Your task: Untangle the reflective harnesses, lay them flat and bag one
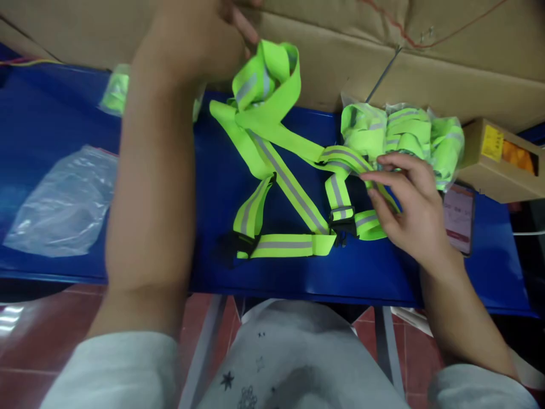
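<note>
A neon-yellow reflective vest of elastic straps with grey stripes and black buckles lies partly spread on the blue table. My right hand pinches one of its straps between thumb and fingertips at the right side. At the top, my left hand is blurred and cut by the frame edge, beside the bunched upper loops of the vest. One finger points right, close to the loops; its grip is hidden. Behind my right hand sit several bagged vests in clear plastic.
A clear plastic bag lies flat on the left of the blue table. Another bagged vest is behind my left forearm. On the right are a phone and an open cardboard box. Brown cardboard borders the back.
</note>
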`<state>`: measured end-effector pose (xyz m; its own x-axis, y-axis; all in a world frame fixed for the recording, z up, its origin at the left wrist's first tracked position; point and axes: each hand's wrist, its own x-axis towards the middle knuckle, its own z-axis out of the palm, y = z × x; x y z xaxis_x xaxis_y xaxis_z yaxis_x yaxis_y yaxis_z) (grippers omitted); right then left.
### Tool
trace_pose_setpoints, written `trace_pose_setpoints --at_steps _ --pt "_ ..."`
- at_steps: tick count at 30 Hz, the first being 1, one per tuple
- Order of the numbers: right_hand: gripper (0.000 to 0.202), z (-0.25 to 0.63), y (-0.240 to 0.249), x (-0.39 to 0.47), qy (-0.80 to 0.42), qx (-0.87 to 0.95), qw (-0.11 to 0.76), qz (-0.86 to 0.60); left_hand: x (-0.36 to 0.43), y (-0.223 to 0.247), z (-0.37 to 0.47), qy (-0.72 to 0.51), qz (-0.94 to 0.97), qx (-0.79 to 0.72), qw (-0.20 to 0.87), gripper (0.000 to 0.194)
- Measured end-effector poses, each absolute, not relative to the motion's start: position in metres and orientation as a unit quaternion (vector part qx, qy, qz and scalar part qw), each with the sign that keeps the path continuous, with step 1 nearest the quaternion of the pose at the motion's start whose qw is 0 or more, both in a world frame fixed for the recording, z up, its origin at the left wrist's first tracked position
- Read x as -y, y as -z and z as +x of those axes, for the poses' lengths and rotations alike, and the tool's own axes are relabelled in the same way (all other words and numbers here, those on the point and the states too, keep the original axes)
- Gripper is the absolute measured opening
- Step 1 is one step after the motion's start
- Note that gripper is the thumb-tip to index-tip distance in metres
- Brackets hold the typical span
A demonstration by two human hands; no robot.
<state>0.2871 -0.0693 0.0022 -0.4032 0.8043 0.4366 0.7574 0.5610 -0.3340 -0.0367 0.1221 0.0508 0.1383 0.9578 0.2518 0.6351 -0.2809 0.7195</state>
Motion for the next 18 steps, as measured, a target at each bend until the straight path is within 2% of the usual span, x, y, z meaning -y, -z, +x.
trace_pose_setpoints --at_steps 2,7,9,11,14,18 --pt "0.043 0.287 -0.007 0.075 -0.041 0.849 0.298 -0.435 -0.113 -0.057 -0.030 -0.296 0.719 -0.587 0.223 0.068" --pt "0.044 0.276 -0.004 0.089 -0.133 0.903 0.231 -0.337 -0.068 -0.054 -0.020 -0.274 0.762 -0.579 0.096 0.061" --pt "0.039 0.269 0.003 0.090 -0.109 0.914 0.209 -0.331 -0.028 -0.042 -0.019 -0.315 0.800 -0.504 0.080 0.045" --pt "0.036 0.265 0.010 0.090 -0.089 0.918 0.187 -0.339 0.020 -0.026 -0.016 -0.278 0.830 -0.475 0.096 0.029" --pt "0.034 0.261 0.016 0.090 -0.106 0.918 0.160 -0.347 0.087 0.002 -0.012 -0.197 0.838 -0.503 0.084 0.035" --pt "0.029 0.262 0.011 0.097 -0.217 0.910 0.160 -0.314 0.144 0.030 -0.008 -0.118 0.829 -0.543 0.066 0.048"
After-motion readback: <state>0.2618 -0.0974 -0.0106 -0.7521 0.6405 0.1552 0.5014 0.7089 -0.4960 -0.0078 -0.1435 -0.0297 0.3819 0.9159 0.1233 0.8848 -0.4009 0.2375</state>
